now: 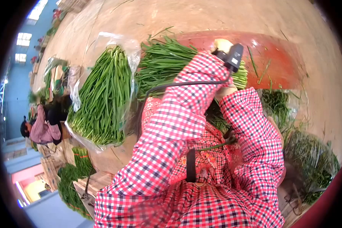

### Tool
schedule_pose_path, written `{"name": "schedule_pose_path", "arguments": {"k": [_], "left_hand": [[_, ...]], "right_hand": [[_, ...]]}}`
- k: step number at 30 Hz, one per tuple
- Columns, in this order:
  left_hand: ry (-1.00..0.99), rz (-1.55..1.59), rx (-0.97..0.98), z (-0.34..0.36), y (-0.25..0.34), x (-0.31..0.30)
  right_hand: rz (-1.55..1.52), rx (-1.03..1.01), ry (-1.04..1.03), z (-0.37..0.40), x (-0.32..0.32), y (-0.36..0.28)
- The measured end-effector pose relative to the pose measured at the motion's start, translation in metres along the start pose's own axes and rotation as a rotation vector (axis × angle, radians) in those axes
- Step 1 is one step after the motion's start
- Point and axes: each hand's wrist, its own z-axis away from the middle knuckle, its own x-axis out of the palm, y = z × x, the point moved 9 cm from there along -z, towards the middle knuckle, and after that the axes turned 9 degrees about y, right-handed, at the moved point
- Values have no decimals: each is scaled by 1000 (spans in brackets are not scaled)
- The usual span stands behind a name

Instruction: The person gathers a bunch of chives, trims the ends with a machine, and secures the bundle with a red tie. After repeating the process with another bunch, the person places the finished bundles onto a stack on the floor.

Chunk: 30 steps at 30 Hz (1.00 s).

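Observation:
A thick bunch of garlic chives [167,62] lies on a red board [277,57], leaves to the left and pale cut stems to the right. My left hand [222,45], in a pale glove, is at the far side of the stems; the sleeve and a black device on the wrist hide its fingers. My right hand [226,91], also pale-gloved, is closed against the near side of the stems, partly covered by its cuff. Left of the board, a large heap of chives [102,91] rests on a clear plastic sheet [135,53].
Loose chive trimmings [273,100] lie by the board's near right edge. A clear bag of greens [311,159] stands at the lower right. Tied green bundles [74,182] sit by a wooden crate [83,186] at the lower left. Another person [43,127] sits farther left.

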Motion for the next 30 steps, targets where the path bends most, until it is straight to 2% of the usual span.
{"name": "schedule_pose_path", "arguments": {"k": [1,3,10,14,16,17,18,19,20,23,26,29,30], "left_hand": [[35,49,-2,5,0,-3],[93,120,-17,12,0,-8],[157,199,-143,17,-11,6],[135,168,-231,3,-13,34],[119,142,-261,-6,-11,51],[109,128,-277,-11,-10,58],[97,119,-289,-15,-6,63],[86,102,-302,-21,-6,71],[76,82,-314,-25,-4,78],[61,36,-338,-34,-1,90],[45,-4,-355,-42,-3,101],[35,6,-368,-41,2,112],[30,8,-369,-41,2,116]], "right_hand": [[252,-153,73,4,-6,-12],[364,-220,44,12,0,-19],[319,-281,-44,41,-12,-20],[162,-175,-148,59,-50,-4],[-78,62,-181,47,-88,25],[691,-34,-441,34,-101,25],[650,-497,107,29,-150,16],[589,-463,126,0,-166,8],[552,-317,152,-21,-181,26],[54,89,-165,-82,-136,18],[426,279,-597,-98,-95,-11],[699,-53,-909,-94,-48,-3],[671,-99,-943,-90,-32,30]]}}
